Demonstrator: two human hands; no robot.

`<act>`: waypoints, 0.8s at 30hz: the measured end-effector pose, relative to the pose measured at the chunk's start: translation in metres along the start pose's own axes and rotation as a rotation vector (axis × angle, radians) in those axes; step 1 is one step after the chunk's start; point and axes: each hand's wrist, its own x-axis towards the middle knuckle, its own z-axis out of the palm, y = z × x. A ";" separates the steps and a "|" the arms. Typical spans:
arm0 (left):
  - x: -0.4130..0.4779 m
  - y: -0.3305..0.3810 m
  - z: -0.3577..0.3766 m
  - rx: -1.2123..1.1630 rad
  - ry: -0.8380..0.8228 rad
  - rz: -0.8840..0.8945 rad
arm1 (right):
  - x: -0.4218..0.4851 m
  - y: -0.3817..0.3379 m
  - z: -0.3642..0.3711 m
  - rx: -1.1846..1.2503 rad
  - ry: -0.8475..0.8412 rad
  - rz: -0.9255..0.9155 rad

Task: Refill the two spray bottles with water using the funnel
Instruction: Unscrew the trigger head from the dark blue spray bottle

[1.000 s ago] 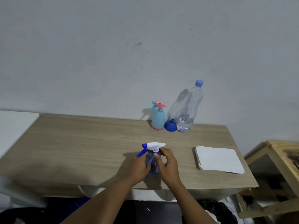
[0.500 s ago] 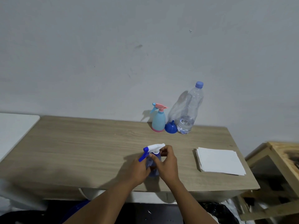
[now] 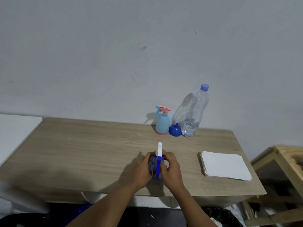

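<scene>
Lower centre, on the desk: left hand wraps the blue spray bottle, and right hand pinches at its white head. We judge unscrewing in progress. Next needs the funnel, right of centre beside the water bottle.

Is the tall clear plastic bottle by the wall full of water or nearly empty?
Nearly empty: the tall clear plastic bottle holds water only near its base. Its blue cap is on.

Perhaps a home room: wood-look desk, bare grey wall, wooden rack.
</scene>
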 end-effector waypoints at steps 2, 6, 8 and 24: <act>-0.001 -0.001 0.001 0.019 0.005 -0.001 | 0.000 -0.005 0.000 -0.005 0.008 0.024; 0.000 0.001 0.000 0.016 -0.018 0.000 | 0.004 -0.008 0.002 -0.043 0.011 0.020; -0.001 0.002 -0.002 -0.003 -0.030 -0.006 | 0.002 -0.006 0.002 -0.058 -0.011 0.013; -0.002 0.004 -0.004 0.140 -0.048 -0.034 | 0.009 -0.015 -0.002 -0.033 -0.046 0.179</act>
